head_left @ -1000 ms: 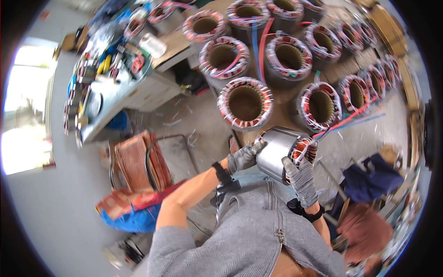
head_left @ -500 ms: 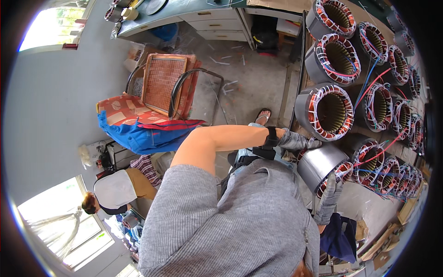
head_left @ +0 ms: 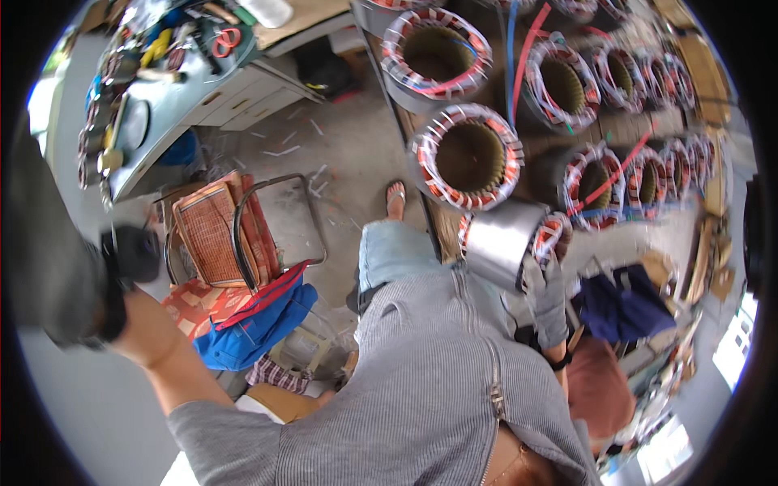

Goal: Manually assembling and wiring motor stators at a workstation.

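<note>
My right hand, in a grey glove, holds the wound end of a motor stator. This stator lies on its side at the table's near edge, its bare steel shell facing up and orange windings with white lacing showing at both ends. My left hand is raised at the far left, away from the stator and close to the camera. It is gloved too, and smeared by motion, so its fingers cannot be made out. Just beyond the held stator stands another stator, its open bore facing up.
Several more stators with red and blue leads crowd the wooden table. A cushioned chair with a blue and red garment stands at left. Behind it, a green-topped desk carries tools. Dark blue cloth hangs at right, near a person's brown garment.
My left hand has let go of the stator and swung up to the far left. My right hand stays at the stator's wound end. The whole view has turned and shifted.
</note>
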`<state>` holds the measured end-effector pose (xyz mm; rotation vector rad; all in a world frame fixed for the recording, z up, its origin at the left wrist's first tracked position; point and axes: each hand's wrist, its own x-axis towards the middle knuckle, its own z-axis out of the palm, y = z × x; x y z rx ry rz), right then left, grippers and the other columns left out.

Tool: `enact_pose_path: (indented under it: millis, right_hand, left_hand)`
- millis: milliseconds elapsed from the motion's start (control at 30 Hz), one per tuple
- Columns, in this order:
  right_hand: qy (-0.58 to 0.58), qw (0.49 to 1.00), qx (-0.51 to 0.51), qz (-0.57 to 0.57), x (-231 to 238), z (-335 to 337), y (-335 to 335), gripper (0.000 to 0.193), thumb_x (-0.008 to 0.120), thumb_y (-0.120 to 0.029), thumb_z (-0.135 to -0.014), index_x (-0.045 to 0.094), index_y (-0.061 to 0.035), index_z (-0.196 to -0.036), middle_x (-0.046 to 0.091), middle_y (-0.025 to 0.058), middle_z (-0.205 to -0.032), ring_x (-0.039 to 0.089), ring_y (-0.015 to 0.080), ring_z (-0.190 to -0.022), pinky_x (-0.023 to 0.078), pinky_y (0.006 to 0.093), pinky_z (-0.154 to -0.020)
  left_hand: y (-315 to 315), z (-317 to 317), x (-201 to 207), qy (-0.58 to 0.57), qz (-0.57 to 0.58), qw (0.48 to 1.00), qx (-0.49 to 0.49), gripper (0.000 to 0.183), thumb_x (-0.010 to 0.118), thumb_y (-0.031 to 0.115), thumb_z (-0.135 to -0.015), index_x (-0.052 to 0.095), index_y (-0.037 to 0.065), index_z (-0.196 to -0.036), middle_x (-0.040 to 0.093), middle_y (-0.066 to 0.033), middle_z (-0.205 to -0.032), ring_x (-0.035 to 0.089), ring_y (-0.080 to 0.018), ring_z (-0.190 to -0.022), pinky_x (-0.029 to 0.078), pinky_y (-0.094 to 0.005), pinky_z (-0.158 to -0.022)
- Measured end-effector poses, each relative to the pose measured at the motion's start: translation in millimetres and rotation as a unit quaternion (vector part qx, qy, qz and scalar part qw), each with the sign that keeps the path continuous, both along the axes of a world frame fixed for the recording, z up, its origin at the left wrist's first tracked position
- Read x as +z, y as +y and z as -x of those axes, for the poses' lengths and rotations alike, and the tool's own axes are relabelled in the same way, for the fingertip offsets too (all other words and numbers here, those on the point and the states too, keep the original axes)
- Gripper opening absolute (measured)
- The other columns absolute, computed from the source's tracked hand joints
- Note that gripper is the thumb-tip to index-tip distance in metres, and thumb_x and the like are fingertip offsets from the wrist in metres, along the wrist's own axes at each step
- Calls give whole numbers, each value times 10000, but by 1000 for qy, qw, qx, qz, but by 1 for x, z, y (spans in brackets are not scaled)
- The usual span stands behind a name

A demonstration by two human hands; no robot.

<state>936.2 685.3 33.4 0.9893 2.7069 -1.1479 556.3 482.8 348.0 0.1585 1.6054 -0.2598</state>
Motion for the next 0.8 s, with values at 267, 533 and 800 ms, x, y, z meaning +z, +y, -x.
enact_pose_path:
  millis: [267, 533, 800]
  right_hand:
    - [4, 995, -98, 30, 25, 41, -8, 425, 561, -175, -850, 463, 18, -1216, 551, 154, -1036, 528, 262, -933, 398, 336, -877]
    - [56, 982, -143, 111, 40, 50, -27, 525, 614, -261, -826, 430, 51, -1207, 580, 176, -913, 580, 287, -822, 455, 376, -755]
    - [50, 993, -73, 76, 23, 34, -51, 735, 575, -276, -850, 197, 141, -1323, 573, 288, -997, 616, 368, -841, 479, 415, -775]
  left_hand:
    - [5, -139, -329, 45, -636, 755, 152, 442, 418, 288, -942, 417, 32, -1302, 501, -136, -1252, 502, -186, -1105, 397, -307, -924]
    - [55, -187, -318, 103, -518, 827, 193, 476, 447, 217, -925, 351, 24, -1349, 460, -203, -1290, 483, -286, -1173, 369, -330, -973]
    - [51, -191, -347, 149, -557, 811, 98, 528, 437, 190, -921, 273, -24, -1375, 379, -226, -1353, 339, -286, -1289, 269, -341, -1042]
